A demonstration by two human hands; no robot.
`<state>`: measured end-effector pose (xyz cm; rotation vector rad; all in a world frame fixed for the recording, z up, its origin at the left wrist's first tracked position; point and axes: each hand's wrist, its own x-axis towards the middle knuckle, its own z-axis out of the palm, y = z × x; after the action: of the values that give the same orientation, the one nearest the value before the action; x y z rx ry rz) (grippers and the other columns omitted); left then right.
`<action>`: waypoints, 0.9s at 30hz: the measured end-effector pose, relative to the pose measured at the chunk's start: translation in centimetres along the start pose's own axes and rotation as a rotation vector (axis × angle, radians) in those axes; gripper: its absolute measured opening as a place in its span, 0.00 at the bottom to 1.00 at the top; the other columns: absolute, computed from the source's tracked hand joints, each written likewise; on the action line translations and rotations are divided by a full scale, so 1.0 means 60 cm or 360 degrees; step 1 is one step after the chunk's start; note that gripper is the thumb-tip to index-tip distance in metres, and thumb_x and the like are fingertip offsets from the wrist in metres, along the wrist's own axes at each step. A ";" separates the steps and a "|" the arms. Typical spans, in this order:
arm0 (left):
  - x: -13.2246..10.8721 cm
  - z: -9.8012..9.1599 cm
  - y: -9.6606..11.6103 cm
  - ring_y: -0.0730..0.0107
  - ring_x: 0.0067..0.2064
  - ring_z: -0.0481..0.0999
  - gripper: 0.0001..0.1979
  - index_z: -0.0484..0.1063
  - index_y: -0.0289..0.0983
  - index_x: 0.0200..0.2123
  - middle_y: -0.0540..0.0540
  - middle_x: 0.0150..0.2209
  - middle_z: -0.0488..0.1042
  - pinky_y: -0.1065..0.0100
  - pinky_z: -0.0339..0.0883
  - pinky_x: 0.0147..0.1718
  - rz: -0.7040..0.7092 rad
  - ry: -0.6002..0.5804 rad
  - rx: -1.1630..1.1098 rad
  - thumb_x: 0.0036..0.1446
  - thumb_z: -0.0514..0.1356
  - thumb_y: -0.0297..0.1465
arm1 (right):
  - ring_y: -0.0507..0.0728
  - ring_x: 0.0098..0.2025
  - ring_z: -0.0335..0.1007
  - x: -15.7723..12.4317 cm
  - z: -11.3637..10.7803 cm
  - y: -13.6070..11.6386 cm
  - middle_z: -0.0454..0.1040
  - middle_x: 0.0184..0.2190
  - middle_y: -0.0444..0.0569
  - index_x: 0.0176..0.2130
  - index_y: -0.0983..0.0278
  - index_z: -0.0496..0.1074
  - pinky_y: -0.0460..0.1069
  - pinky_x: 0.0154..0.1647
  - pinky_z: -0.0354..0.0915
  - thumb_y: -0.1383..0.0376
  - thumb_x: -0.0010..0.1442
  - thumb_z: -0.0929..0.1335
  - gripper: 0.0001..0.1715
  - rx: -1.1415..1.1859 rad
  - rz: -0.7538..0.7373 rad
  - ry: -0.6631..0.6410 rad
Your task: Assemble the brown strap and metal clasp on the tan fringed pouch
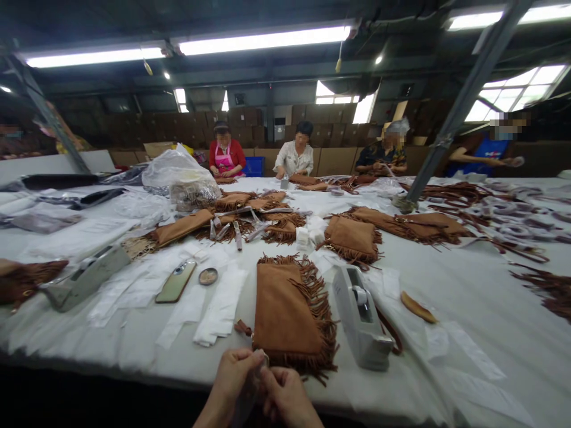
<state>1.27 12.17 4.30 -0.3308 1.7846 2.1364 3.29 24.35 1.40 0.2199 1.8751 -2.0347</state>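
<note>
At the table's front edge, my left hand and my right hand are close together, fingers pinched. Between them hangs a translucent plastic piece; its exact kind is unclear. Both hands appear closed on it. Just beyond my fingertips lies a brown fringed bag, flat on the white cloth, with fringe along its right and far sides. A small tassel sticks out at its left side. To the right of the bag stands a grey tape dispenser.
White paper strips, a phone and a small round tin lie left. Another tape dispenser stands farther left. A banana peel-like yellow-brown piece lies right. More fringed bags spread ahead; several co-workers sit across.
</note>
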 end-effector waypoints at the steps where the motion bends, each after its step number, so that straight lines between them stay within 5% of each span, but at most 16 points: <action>1: 0.001 0.002 0.004 0.78 0.16 0.57 0.24 0.67 0.33 0.15 0.53 0.12 0.61 0.73 0.48 0.18 -0.0039 -0.0024 -0.0057 0.33 0.68 0.48 | 0.47 0.11 0.55 0.001 0.006 0.006 0.65 0.11 0.41 0.22 0.66 0.69 0.43 0.12 0.47 0.37 0.38 0.69 0.35 0.0070 0.0002 -0.0016; 6: -0.012 -0.010 0.009 0.77 0.18 0.61 0.27 0.69 0.32 0.21 0.51 0.16 0.65 0.74 0.51 0.18 0.0106 -0.0077 0.0053 0.46 0.59 0.54 | 0.45 0.13 0.54 0.011 0.018 0.010 0.65 0.12 0.41 0.20 0.68 0.70 0.41 0.14 0.48 0.44 0.33 0.75 0.30 0.0419 0.0050 0.0028; 11: -0.046 -0.039 -0.015 0.78 0.17 0.63 0.28 0.72 0.32 0.28 0.50 0.18 0.70 0.76 0.53 0.17 0.0078 -0.0459 0.0402 0.52 0.54 0.54 | 0.45 0.12 0.54 0.012 0.016 0.001 0.65 0.10 0.41 0.20 0.68 0.70 0.40 0.13 0.48 0.47 0.35 0.76 0.28 0.0482 0.0107 0.0001; 20: -0.056 -0.047 -0.045 0.74 0.15 0.65 0.31 0.71 0.32 0.23 0.47 0.16 0.71 0.74 0.51 0.16 0.0030 -0.0125 0.0262 0.45 0.56 0.58 | 0.45 0.07 0.46 0.033 0.032 -0.017 0.56 0.04 0.39 0.14 0.64 0.62 0.42 0.08 0.42 0.40 0.47 0.66 0.32 0.0245 0.0254 0.0130; 27: -0.063 -0.050 -0.039 0.74 0.15 0.65 0.35 0.72 0.31 0.20 0.46 0.15 0.70 0.73 0.50 0.15 -0.0009 -0.0077 0.0266 0.42 0.54 0.61 | 0.44 0.11 0.51 0.014 0.023 -0.012 0.64 0.12 0.38 0.24 0.68 0.69 0.41 0.10 0.47 0.46 0.37 0.74 0.29 0.0114 0.0178 -0.0214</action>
<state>5.53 9.16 3.09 -0.2397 1.9161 1.9578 2.42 22.87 1.90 0.1970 1.6742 -1.9912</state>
